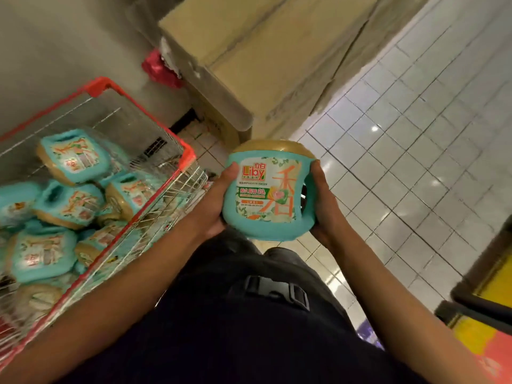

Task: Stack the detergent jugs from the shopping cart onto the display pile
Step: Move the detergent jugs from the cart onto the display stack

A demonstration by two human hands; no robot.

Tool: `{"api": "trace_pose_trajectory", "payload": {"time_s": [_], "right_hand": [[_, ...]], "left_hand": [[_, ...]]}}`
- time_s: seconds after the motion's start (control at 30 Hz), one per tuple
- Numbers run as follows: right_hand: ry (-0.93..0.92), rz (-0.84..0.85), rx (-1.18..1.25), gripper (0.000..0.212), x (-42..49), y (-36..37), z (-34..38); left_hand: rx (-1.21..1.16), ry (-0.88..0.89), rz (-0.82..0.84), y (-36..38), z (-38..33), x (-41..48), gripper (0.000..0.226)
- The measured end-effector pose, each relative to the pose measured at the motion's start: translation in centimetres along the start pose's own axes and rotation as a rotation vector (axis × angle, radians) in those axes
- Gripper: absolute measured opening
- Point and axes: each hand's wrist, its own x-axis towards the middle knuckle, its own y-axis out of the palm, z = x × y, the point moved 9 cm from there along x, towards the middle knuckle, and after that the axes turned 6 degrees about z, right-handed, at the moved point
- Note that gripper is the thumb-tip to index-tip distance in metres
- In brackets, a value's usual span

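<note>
Glossy plastic jug (267,195); wire-metal cart (155,206); glossy floor tiles (415,162).

Glossy white floor tiles (415,162) fill 2 o'clock. Cardboard boxes (249,51) stand at 12, grey wall (55,51) at 10.

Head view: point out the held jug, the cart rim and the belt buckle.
held jug (266,189), head view, on its front label.
cart rim (187,155), head view, red corner nearest the jug.
belt buckle (277,291), head view, middle of the clasp.

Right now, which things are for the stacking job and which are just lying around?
For the job: held jug, gripped by left hand and right hand; jugs in the cart; shopping cart.
Just lying about: cardboard boxes; red bag; tiled floor.
</note>
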Motion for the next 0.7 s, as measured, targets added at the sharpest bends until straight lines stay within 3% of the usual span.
{"api": "trace_pose_trajectory", "payload": {"time_s": [0.23, 0.7], "right_hand": [[-0.037, -0.154, 0.124, 0.06, 2.7, -8.2, 4.0], [-0.089, -0.259, 0.228, 0.071, 14.7, -20.2, 18.7]], "left_hand": [[0.084, -0.106, 0.137, 6.3, -2.5, 9.4, 0.065], [0.141, -0.147, 0.242, 16.9, -13.6, 29.2, 0.086]]}}
